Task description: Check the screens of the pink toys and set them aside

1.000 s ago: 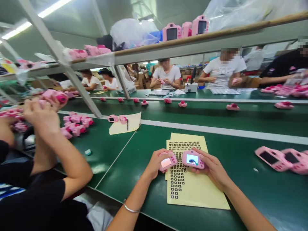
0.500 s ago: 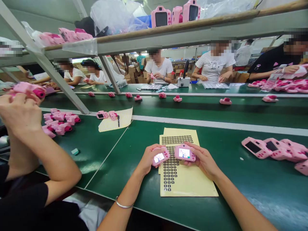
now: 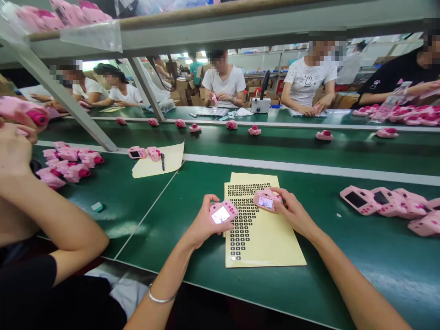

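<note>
Two pink toy cameras with lit screens are held above the bench. My left hand [image 3: 203, 221] is closed around the left toy camera [image 3: 222, 213], its screen facing up toward me. Fingers of my right hand [image 3: 288, 206] grip the other toy camera [image 3: 266, 200] by its right side, a little farther away and tilted. Beneath them lie yellow sheets [image 3: 271, 243] with rows of small black square stickers on the left and upper part. The two toy cameras are apart from each other.
At right, several pink toy cameras [image 3: 357, 200] lie in a row. A co-worker's arm [image 3: 68, 220] is close on my left, by a pile of toy cameras [image 3: 70, 165]. A pen [image 3: 162, 162] rests on another yellow sheet [image 3: 175, 158]. Ahead, a belt [image 3: 288, 149] carries more cameras; a shelf [image 3: 240, 27] hangs above.
The two toy cameras have moved apart. My left hand has turned its camera and shifted left; my right hand has raised its camera and tilted it. The whole view has shifted slightly.
</note>
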### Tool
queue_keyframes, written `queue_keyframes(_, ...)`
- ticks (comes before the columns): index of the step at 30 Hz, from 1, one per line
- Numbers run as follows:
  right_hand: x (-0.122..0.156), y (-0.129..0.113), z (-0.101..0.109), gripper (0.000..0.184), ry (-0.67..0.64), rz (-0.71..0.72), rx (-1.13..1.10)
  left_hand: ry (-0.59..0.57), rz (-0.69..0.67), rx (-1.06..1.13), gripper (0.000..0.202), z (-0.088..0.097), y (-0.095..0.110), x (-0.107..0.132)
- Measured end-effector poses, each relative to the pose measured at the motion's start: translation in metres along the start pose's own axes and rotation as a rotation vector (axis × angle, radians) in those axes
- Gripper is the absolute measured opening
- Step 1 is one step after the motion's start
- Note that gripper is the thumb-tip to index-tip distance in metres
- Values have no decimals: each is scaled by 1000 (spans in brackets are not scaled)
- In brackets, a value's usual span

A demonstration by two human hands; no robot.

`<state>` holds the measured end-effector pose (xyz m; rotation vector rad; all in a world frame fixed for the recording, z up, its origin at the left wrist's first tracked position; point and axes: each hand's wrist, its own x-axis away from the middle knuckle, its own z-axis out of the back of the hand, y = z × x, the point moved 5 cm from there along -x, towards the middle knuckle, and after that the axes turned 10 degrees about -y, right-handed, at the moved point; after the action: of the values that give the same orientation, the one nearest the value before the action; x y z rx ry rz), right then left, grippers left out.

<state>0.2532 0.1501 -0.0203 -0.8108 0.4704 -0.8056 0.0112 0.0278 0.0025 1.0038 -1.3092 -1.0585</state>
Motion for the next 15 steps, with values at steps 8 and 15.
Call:
queue_keyframes(8, 15, -36, -40, 21, 51, 84, 265, 62, -95, -97, 70, -16, -7, 19)
queue_keyframes(15, 7, -31, -55, 16, -49, -138, 243, 18, -89, -166, 70, -34, -20, 11)
